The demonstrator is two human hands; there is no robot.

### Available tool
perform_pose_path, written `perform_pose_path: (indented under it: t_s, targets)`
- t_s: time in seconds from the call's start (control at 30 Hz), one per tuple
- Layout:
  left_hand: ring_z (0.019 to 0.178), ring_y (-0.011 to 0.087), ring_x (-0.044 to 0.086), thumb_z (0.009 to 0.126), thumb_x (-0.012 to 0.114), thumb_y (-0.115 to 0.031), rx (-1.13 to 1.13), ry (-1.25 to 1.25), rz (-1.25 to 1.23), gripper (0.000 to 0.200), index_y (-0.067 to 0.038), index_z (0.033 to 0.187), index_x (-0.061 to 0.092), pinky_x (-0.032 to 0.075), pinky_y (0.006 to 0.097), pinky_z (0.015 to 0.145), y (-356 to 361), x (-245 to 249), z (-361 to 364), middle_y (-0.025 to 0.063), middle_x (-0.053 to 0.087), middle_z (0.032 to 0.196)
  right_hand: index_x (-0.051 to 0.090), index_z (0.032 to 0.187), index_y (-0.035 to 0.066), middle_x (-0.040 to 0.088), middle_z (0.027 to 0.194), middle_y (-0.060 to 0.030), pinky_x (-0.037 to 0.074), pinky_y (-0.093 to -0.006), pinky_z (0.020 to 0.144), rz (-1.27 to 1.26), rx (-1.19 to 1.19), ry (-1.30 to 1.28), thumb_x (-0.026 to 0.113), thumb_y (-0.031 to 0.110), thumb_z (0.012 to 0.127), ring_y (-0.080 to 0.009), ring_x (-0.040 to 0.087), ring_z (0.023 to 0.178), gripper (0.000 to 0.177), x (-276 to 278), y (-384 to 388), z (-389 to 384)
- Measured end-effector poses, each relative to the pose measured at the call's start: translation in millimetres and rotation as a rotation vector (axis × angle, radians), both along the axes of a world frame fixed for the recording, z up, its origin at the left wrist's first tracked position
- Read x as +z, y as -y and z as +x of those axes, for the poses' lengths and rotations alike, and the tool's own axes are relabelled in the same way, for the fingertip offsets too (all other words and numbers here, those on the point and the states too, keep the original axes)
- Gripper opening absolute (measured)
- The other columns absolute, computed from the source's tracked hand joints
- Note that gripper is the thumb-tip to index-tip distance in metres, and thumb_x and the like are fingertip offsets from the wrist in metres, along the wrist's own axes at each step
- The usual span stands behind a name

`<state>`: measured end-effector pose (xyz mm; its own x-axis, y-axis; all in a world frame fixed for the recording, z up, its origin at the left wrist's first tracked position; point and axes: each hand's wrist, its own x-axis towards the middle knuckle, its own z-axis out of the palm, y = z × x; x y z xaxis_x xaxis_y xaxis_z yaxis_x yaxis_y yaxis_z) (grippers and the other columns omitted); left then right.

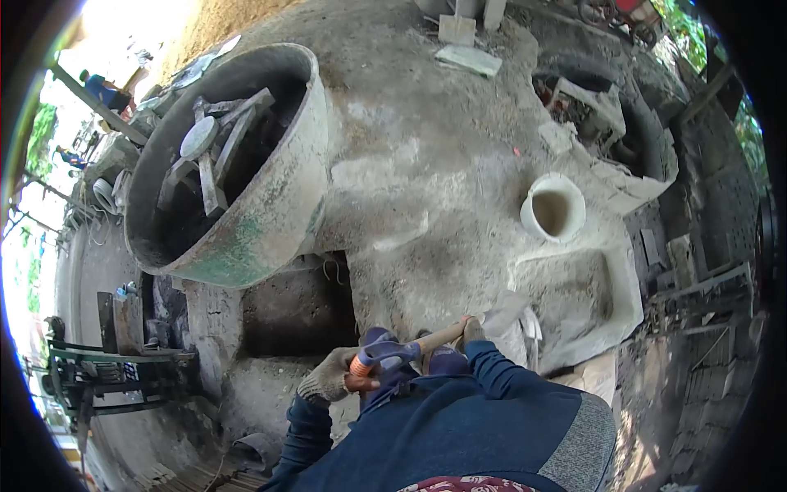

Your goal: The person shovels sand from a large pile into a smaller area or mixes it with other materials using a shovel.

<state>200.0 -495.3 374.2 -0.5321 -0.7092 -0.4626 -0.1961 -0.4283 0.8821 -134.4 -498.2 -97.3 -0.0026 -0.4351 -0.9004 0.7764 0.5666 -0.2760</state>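
My left hand [332, 375], in a knitted work glove with bare fingertips, is closed around the orange grip of a shovel's blue handle. The shovel's wooden shaft [443, 336] runs to the right, across the front of my body. Further along it, my right hand [474, 330] is closed around the shaft, partly hidden by my sleeve. The dusty grey blade [505, 308] lies just beyond that hand, beside a pale rectangular tub [630, 299] holding grey powder [570, 287]. Its outline blends into the dusty ground.
A large round mixer drum [316, 148] with paddles stands at the left, above a dark pit [299, 312]. A white bucket [531, 215] stands behind the tub. Another round mixer [660, 168] is at the right. Another shovel [457, 31] is at the back; a person [102, 90] is far left.
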Motion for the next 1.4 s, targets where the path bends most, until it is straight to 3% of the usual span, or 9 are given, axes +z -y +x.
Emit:
perform_pose_path:
  t_s: [0.03, 0.47, 0.83, 0.9, 0.93, 1.0, 1.1, 1.27, 1.4]
  targets:
    - [0.068, 0.0144, 0.060, 0.070, 0.083, -0.017, -0.068, 0.054, -0.143, 0.035, -0.001, 0.093, 0.062, 0.052, 0.0298, 0.063, 8.8, 1.0, -3.3, 0.0039, 0.062, 0.079, 0.054, 0.078, 0.011, 0.056, 0.073, -0.0060, 0.051, -0.0410, 0.062, -0.045, 0.122, 0.002, 0.058, 0.031, 0.079, -0.0230, 0.056, 0.064, 0.020, -40.9, 12.9, -9.7]
    - [0.062, 0.0230, 0.062, 0.072, 0.072, -0.012, 0.407, 0.292, -1.189, 0.019, -0.003, 0.084, 0.060, 0.048, 0.0339, 0.059, 292.1, 22.2, -80.2, 0.0100, 0.061, 0.068, 0.053, 0.126, 0.005, 0.064, 0.093, -0.0087, 0.056, -0.0370, 0.065, -0.997, 0.352, -0.265, 0.061, 0.032, 0.091, -0.0210, 0.066, 0.076, 0.044, 401.1, 439.4, 16.6]
    - [0.053, 0.0122, 0.058, 0.078, 0.069, -0.010, 0.626, 0.202, -0.955, 0.015, -0.004, 0.086, 0.059, 0.044, 0.0282, 0.049, 669.9, 96.2, 2.3, 0.0055, 0.062, 0.067, 0.064, 0.092, 0.005, 0.066, 0.073, -0.0105, 0.054, -0.0364, 0.056, -0.115, 0.290, -0.650, 0.062, 0.025, 0.087, -0.0224, 0.067, 0.064, 0.020, 270.5, 546.5, -47.9]
    - [0.048, 0.0087, 0.055, 0.079, 0.068, -0.010, 0.714, 0.034, -0.768, 0.016, -0.004, 0.090, 0.059, 0.041, 0.0234, 0.045, 711.0, 145.2, 22.0, 0.0045, 0.062, 0.067, 0.068, 0.090, 0.003, 0.067, 0.078, -0.0166, 0.053, -0.0433, 0.064, -0.296, 1.654, -1.801, 0.062, 0.021, 0.083, -0.0301, 0.067, 0.072, 0.020, 223.5, 509.3, -83.5]
    - [0.046, 0.0080, 0.053, 0.080, 0.068, -0.011, 0.745, -0.006, -0.729, 0.016, -0.004, 0.092, 0.059, 0.039, 0.0214, 0.044, 732.7, 166.0, 31.6, 0.0047, 0.061, 0.067, 0.069, 0.077, 0.006, 0.065, 0.069, -0.0161, 0.051, -0.0442, 0.058, -0.267, 1.420, -1.998, 0.061, 0.020, 0.079, -0.0319, 0.066, 0.064, 0.017, 225.8, 488.5, -80.2]
    - [0.044, 0.0108, 0.052, 0.083, 0.066, -0.015, 0.821, -0.039, -0.670, 0.016, -0.004, 0.092, 0.059, 0.037, 0.0227, 0.042, 775.5, 209.2, 40.6, 0.0047, 0.059, 0.064, 0.069, 0.077, 0.009, 0.069, 0.075, -0.0124, 0.052, -0.0451, 0.054, -0.043, 1.461, -1.757, 0.058, 0.023, 0.082, -0.0290, 0.068, 0.063, 0.019, 156.0, 424.2, -112.1]
    - [0.047, 0.0102, 0.049, 0.085, 0.063, -0.017, 0.776, -0.107, -0.678, 0.015, -0.005, 0.091, 0.059, 0.038, 0.0225, 0.046, 836.2, 259.4, 46.8, 0.0007, 0.053, 0.062, 0.068, 0.093, 0.007, 0.068, 0.088, -0.0229, 0.054, -0.0460, 0.067, 0.354, 0.897, -0.925, 0.051, 0.024, 0.086, -0.0331, 0.069, 0.083, 0.025, 251.6, 429.1, -85.6]
    - [0.054, 0.0119, 0.053, 0.087, 0.064, -0.019, 0.760, -0.415, -0.700, 0.019, -0.003, 0.093, 0.057, 0.039, 0.0233, 0.048, 929.5, 295.1, 29.1, 0.0011, 0.052, 0.065, 0.070, 0.092, 0.010, 0.069, 0.092, -0.0182, 0.053, -0.0445, 0.077, 0.179, 1.509, -1.381, 0.059, 0.024, 0.082, -0.0341, 0.068, 0.088, 0.021, 270.6, 445.7, -65.3]
    - [0.053, 0.0129, 0.047, 0.088, 0.064, -0.021, 0.637, -0.560, -0.643, 0.020, -0.004, 0.094, 0.055, 0.041, 0.0263, 0.053, 984.7, 319.0, 2.6, 0.0017, 0.050, 0.069, 0.069, 0.075, 0.011, 0.069, 0.081, -0.0134, 0.053, -0.0441, 0.072, 0.109, 1.336, -1.568, 0.056, 0.032, 0.080, -0.0320, 0.068, 0.080, 0.025, 244.8, 476.2, -74.7]
